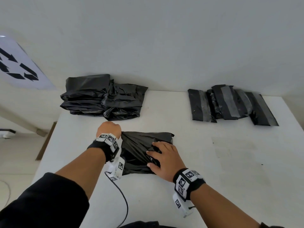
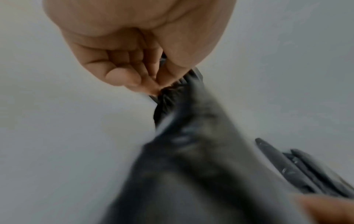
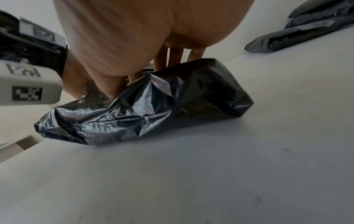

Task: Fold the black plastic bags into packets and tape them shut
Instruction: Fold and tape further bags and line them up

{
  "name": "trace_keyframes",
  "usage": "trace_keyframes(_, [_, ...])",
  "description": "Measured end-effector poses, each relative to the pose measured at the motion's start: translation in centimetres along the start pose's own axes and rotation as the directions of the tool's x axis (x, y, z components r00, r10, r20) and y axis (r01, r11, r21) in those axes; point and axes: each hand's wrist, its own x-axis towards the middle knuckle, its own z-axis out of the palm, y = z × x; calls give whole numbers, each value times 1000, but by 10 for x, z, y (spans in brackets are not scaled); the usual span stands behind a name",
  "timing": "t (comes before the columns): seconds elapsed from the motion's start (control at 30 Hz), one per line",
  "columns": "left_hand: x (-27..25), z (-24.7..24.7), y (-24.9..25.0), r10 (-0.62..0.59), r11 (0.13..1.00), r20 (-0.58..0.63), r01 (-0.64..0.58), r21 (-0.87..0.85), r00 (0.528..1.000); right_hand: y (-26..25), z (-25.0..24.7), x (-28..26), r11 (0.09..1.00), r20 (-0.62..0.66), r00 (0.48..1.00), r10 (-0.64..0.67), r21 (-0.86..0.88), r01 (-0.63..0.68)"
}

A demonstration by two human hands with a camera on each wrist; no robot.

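Observation:
A crumpled black plastic bag [image 1: 141,148] lies on the white table [image 1: 181,186] in front of me. My left hand [image 1: 109,129] grips its far left corner in a fist; in the left wrist view the left hand [image 2: 153,78] pinches bunched black plastic bag [image 2: 191,144] between fingers and thumb, pulled taut. My right hand [image 1: 162,157] lies flat with spread fingers on the bag's right part, pressing it down. In the right wrist view the right hand's fingers [image 3: 172,59] rest on top of the shiny bag [image 3: 153,103].
A pile of loose black bags [image 1: 103,97] sits at the back left. Several folded, taped packets [image 1: 230,104] lie at the back right, also seen as packets [image 3: 306,30] in the right wrist view. A black cable [image 1: 123,199] runs off the table's near edge.

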Motion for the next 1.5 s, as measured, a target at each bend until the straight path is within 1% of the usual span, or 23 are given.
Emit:
trace_keyframes(0.03, [-1,1,-4,55,996,-31,-57,-62,998,-1,-1,1,1000,-7,1000,-6,2,6])
trace_keyframes(0.1, [-9,5,-9,237,951,35,-224,-212,971,-4,-3,1,999,-13,999,-45,-1,45])
trace_keyframes(0.13, [-12,8,-10,326,929,108,-297,-222,939,-6,-3,0,997,-3,997,-80,-13,80])
trace_keyframes(0.2, [-13,14,-14,425,905,202,-407,-127,882,-9,-1,-2,988,34,989,-142,-50,144])
trace_keyframes(0.27, [-10,15,-19,430,902,186,-429,-47,883,-8,-1,-4,986,47,988,-144,-74,147])
trace_keyframes(0.4, [-16,10,-32,361,931,180,-365,-8,915,3,-8,-3,987,21,994,-104,-122,106])
trace_keyframes(0.5, [-30,8,-38,339,938,253,-346,-16,906,7,-13,1,990,-58,997,58,-122,-65])
trace_keyframes(0.57, [-41,9,-41,338,939,350,-340,-58,874,0,-15,7,962,-104,968,228,-127,-240])
trace_keyframes(0.67, [-60,11,-41,371,928,476,-337,-159,797,-17,-17,17,867,51,878,475,-195,-458])
trace_keyframes(0.7, [-65,11,-40,384,922,465,-357,-149,798,-21,-17,21,844,91,850,519,-214,-493])
trace_keyframes(0.73, [-70,11,-38,395,917,418,-381,-121,818,-24,-18,23,837,114,838,533,-220,-502])
trace_keyframes(0.8, [-75,11,-36,414,909,271,-411,-70,869,-27,-19,25,868,153,860,487,-199,-456])
trace_keyframes(0.87, [-78,11,-34,446,895,138,-440,-75,884,-24,-20,24,918,219,893,393,-160,-364])
trace_keyframes(0.9, [-78,11,-35,487,873,93,-481,-78,869,-22,-22,23,940,259,904,340,-134,-315])
trace_keyframes(0.97, [-77,13,-34,585,810,48,-582,-66,809,-17,-26,23,973,329,916,230,-93,-211])
trace_keyframes(1.1, [-79,20,-32,715,694,71,-719,46,695,-11,-32,26,998,420,907,36,-61,-11])
trace_keyframes(1.17, [-80,25,-32,756,636,119,-765,96,644,-11,-34,24,993,390,921,5,-108,40])
trace_keyframes(1.23, [-81,30,-31,746,613,196,-771,173,637,-10,-36,17,987,286,958,21,-158,26])
trace_keyframes(1.3, [-85,35,-30,698,602,274,-749,275,662,-8,-37,9,985,132,982,132,-132,-114])
trace_keyframes(1.33, [-86,38,-31,673,596,301,-737,320,675,-7,-37,4,971,55,972,230,-85,-225])
trace_keyframes(1.37, [-88,39,-32,654,593,315,-724,352,688,-5,-36,0,935,-8,935,354,-21,-354])
trace_keyframes(1.43, [-93,41,-33,643,583,300,-704,406,705,0,-36,-9,782,-34,786,617,139,-608])
trace_keyframes(1.5, [-98,40,-32,663,543,265,-693,475,701,6,-34,-17,560,108,614,782,309,-768])
